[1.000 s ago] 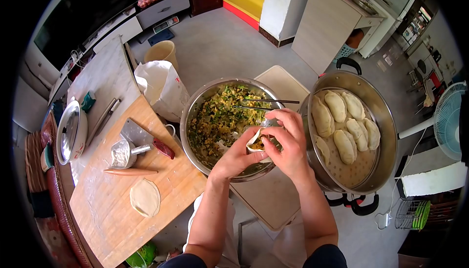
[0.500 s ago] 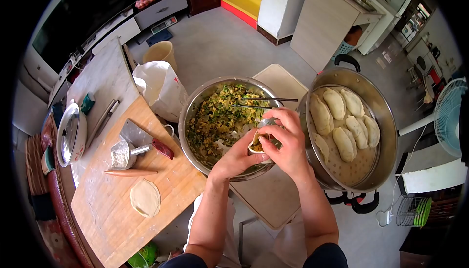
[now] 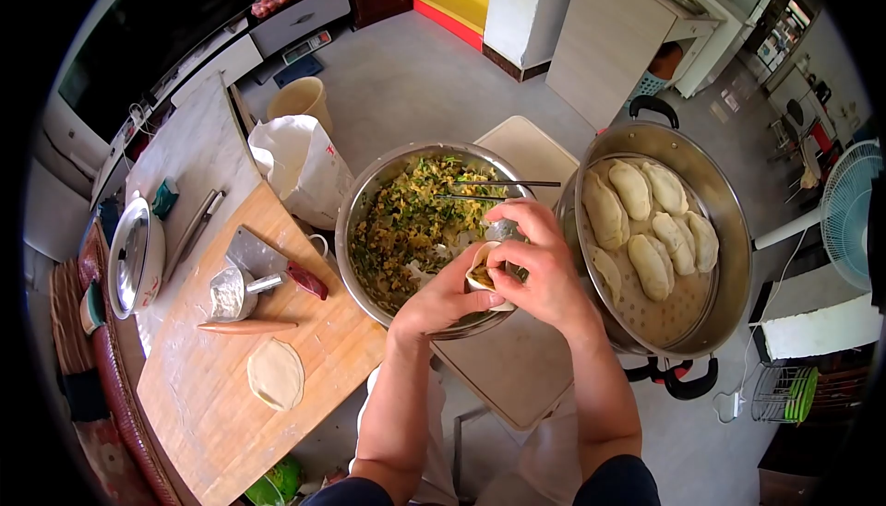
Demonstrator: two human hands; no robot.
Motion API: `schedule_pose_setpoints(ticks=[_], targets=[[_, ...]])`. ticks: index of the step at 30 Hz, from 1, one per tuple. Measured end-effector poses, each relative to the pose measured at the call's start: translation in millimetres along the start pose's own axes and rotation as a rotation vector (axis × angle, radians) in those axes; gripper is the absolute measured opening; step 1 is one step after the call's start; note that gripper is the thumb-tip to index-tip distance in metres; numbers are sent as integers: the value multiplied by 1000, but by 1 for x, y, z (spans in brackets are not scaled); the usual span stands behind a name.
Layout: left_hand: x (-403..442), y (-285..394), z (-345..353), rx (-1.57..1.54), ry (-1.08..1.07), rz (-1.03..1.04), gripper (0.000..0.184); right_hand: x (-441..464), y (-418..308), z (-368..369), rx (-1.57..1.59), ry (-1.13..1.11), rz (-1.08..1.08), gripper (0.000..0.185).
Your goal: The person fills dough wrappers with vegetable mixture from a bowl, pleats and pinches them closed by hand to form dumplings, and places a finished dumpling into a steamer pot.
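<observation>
Over the near right rim of a steel bowl (image 3: 355, 298) of chopped green and yellow filling (image 3: 406, 220), I hold a partly filled dumpling (image 3: 481, 273). My left hand (image 3: 441, 296) cups its wrapper from below and the left. The fingers of my right hand (image 3: 540, 275) pinch the wrapper's edge, and filling shows through the gap. Chopsticks (image 3: 531, 183) lie across the bowl's rim. To the right, several plump shaped dumplings (image 3: 652, 268) rest on the perforated plate of a large steamer pot (image 3: 729, 202). One flat dough wrapper (image 3: 275, 375) lies on the wooden board (image 3: 341, 363).
On the board are a cleaver (image 3: 263, 255), a floury metal cup (image 3: 229, 294) and a rolling pin (image 3: 247, 327). A white sack (image 3: 309, 169) stands behind it. A lidded pot (image 3: 136, 252) sits at far left, a fan (image 3: 849, 215) at far right.
My right fingers have shifted slightly on the wrapper's edge, and less of the opening shows. My left hand still holds the dumpling in nearly the same place.
</observation>
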State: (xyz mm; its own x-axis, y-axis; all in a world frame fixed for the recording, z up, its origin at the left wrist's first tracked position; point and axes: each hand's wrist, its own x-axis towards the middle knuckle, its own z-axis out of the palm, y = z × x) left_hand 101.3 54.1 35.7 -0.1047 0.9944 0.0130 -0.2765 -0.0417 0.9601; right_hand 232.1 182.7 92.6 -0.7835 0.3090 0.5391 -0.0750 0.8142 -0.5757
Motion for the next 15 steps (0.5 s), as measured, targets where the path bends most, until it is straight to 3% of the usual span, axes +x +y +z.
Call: schedule_pose_setpoints(ticks=[3,7,11,15], targets=[[-4,1,-3,-8,-41,35,64,1,-4,-4,13,-48,-16,13],[-9,2,-3,-353,-36,-121,57,0,-8,-7,58,-44,-24,12],[-6,-3,-3,-453,35,-83,50,1,-10,-13,221,64,114,11],[1,-5,-6,-528,30,40,41,-2,-8,-6,211,145,119,14]])
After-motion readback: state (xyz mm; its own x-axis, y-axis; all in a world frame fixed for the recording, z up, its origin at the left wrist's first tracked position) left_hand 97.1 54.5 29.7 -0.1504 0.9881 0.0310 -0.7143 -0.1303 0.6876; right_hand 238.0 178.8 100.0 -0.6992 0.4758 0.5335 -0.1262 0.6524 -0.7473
